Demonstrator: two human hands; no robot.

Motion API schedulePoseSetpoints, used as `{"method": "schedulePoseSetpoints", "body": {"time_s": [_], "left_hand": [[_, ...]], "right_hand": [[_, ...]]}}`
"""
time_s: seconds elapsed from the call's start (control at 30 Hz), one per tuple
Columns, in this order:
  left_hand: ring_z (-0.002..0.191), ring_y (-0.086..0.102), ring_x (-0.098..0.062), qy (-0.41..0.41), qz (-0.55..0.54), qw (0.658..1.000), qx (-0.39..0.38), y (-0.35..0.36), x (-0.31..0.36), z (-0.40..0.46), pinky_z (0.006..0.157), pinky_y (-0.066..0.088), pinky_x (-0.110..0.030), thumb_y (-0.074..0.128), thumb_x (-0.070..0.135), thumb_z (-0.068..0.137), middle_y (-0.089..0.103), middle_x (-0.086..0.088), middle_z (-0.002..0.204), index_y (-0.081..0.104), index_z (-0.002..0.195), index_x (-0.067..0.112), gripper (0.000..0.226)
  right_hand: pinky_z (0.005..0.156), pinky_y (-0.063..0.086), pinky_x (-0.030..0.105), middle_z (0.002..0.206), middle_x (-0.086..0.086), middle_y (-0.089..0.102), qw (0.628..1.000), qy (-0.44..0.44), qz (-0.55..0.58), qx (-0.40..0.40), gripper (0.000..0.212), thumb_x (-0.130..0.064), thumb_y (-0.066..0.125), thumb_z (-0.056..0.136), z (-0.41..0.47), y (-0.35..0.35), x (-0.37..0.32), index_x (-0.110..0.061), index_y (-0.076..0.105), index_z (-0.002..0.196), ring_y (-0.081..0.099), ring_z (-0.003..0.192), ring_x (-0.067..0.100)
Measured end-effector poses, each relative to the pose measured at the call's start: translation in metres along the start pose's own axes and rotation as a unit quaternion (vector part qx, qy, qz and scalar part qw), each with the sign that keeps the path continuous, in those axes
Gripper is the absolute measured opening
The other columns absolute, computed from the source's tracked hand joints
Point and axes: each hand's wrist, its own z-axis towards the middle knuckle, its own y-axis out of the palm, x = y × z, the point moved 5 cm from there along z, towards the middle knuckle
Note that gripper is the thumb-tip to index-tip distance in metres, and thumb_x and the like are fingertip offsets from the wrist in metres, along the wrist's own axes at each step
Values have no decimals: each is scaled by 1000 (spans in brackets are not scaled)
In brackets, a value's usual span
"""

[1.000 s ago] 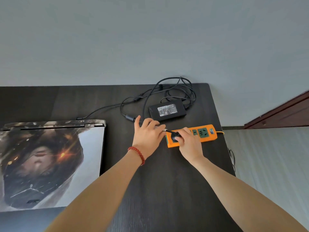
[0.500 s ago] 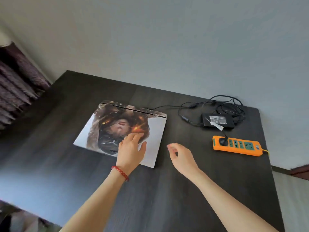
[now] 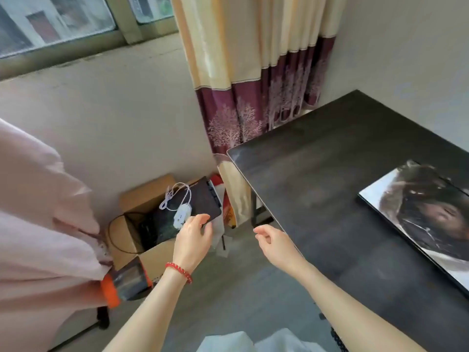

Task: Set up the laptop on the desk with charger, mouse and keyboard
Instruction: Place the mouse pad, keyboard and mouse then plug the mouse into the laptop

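The dark desk (image 3: pixel 330 189) is the landmark here, filling the right side of the view. On it, toward its right edge, lies the closed laptop (image 3: pixel 426 214) with a printed picture on its lid. Off the desk's left end, on the floor beneath the cream and maroon curtain (image 3: pixel 256 80), an open cardboard box (image 3: pixel 142 247) holds a flat black item (image 3: pixel 200 201), perhaps a keyboard or mouse pad, though I cannot tell which, with a small white device and its white cord (image 3: pixel 181 215) lying on top. The left hand (image 3: pixel 194 240), with a red bead bracelet (image 3: pixel 179 271) on its wrist, reaches left of the desk over the box, fingers relaxed and spread, fingertips near the black item's lower edge; whether they touch it I cannot tell. The right hand (image 3: pixel 274 242) hangs just off the desk's near left edge, fingers loosely curled, holding nothing. Further left of the box lies pink fabric (image 3: pixel 38 224).
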Motion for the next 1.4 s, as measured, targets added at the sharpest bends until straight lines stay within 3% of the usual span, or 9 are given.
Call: {"method": "schedulePoseSetpoints", "body": {"time_s": [0.17,0.33,0.5,0.77,0.87,1.03,1.13,1.23,1.4], "left_hand": [[109,57,-23,-129,-19,991,-9,-25,-111,25,87,44,-30,51,21,90,59,-8,118,54,121,15,32],[117,49,-25,-187,-45,980,-54,12,-164,76,94,37,-30,50,18,90,50,-12,127,43,130,11,41],[118,43,-31,-229,-24,971,-71,75,-217,160,99,36,-39,53,18,89,42,-13,133,37,133,9,47],[142,7,-31,-253,75,956,-125,176,-289,242,110,25,-51,55,34,88,6,-4,156,5,146,23,77],[140,14,-31,-259,105,949,-146,194,-304,248,108,23,-56,52,33,90,15,-5,154,4,146,25,74],[125,33,-33,-235,137,954,-124,179,-305,252,106,25,-58,46,29,93,34,-8,141,17,144,27,59],[115,41,-35,-200,140,965,-99,155,-307,252,99,35,-51,48,26,90,42,-10,135,25,143,26,57],[110,44,-35,-187,139,969,-82,121,-313,248,88,41,-48,47,28,91,44,-10,132,26,143,28,56],[106,47,-31,-185,117,975,-42,69,-312,237,84,45,-44,47,29,90,48,-11,129,27,141,26,55]], "right_hand": [[90,43,26,122,0,57,996,-18,-34,-75,30,-18,42,94,77,85,-49,-20,51,122,54,104,14],[101,41,38,131,6,51,990,-24,-126,-66,37,-15,41,94,182,124,-57,-14,44,130,49,119,21],[101,39,37,139,5,42,976,-24,-209,-57,44,-22,44,95,302,169,-31,-15,35,137,38,129,21],[107,34,42,152,11,20,968,83,-224,-80,89,-34,58,88,402,221,33,-16,-7,146,29,137,30],[99,41,43,146,13,27,969,91,-211,-91,94,-26,61,87,405,232,41,-24,-13,144,41,126,33],[99,40,40,146,10,23,980,98,-156,-74,99,-24,63,85,400,234,27,-23,-16,144,40,126,31],[99,41,38,145,8,27,982,103,-144,-73,94,-33,66,81,397,232,8,-17,-1,146,38,129,28],[92,44,34,135,6,37,989,54,-131,-49,72,-37,66,80,386,234,-29,-18,24,135,46,122,25],[73,48,33,131,4,36,978,-73,-191,-36,63,-39,50,90,358,248,-99,-22,15,139,59,101,27]]}}
